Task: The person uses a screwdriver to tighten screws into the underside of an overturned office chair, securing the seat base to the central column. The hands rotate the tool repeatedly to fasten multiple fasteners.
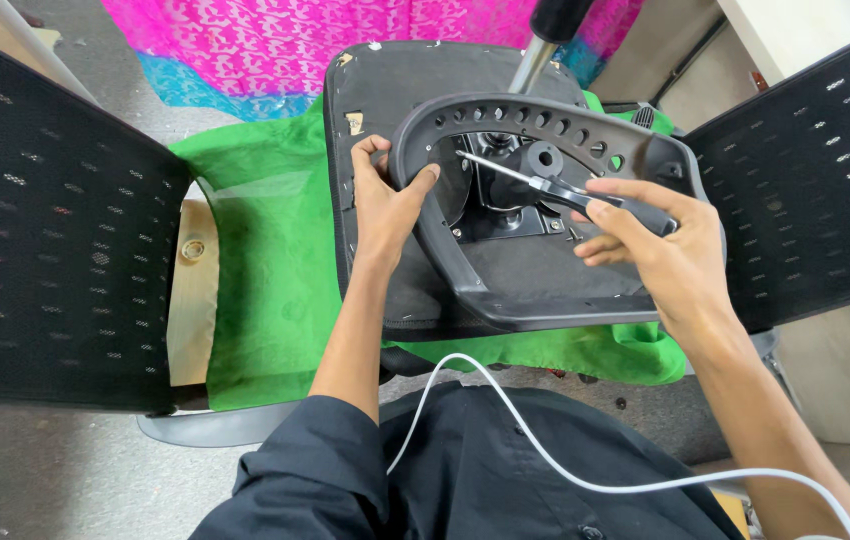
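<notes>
Left hand [385, 205] pinched rim of dark grey perforated plastic chair frame [545, 290], thumb over edge, fingers behind. Frame lay on upturned black padded seat [395, 90] over green cloth [275, 260]. Right hand [660, 240] wrapped tight round black-handled screwdriver [545, 185], tip at frame's inner edge. Frame looked stiff, light-ish, bit awkward; rim seemed best grip. Black mesh chair backs [55, 230] either side. No containers anywhere, so nothing to report there.

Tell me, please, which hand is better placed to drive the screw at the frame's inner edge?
The right hand, probably: it already holds the screwdriver, whose tip meets the grey plastic frame at its inner edge. The left hand grips the frame's rim, steadying it.
</notes>
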